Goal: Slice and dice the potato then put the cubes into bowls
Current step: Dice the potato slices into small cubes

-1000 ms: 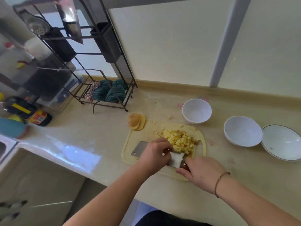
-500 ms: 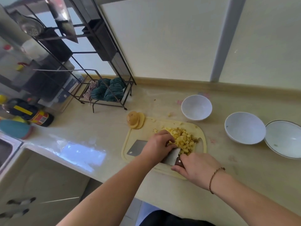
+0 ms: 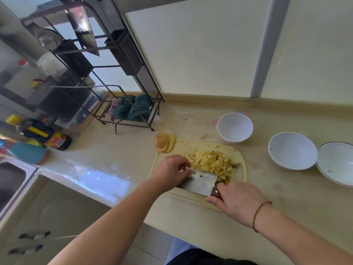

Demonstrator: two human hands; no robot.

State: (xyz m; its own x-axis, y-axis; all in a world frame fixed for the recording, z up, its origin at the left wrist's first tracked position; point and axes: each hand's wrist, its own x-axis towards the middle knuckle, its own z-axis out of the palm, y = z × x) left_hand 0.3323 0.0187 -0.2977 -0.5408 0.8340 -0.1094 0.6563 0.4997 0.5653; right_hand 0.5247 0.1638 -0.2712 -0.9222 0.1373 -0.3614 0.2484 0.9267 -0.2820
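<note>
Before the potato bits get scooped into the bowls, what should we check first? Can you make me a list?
1. Potato cubes piled together on the cutting board: ok.
2. Right hand holds the cleaver by its handle: ok.
3. Left hand fingers clear of the sharp edge: cannot tell, they touch the blade.
4. Nearest bowl has nothing in it: ok.
5. Other two bowls ready: ok.
6. All potato diced: not ok, slices lie beside the board.

Soft daylight, countertop (image 3: 99, 180) glare, warped edges.
</note>
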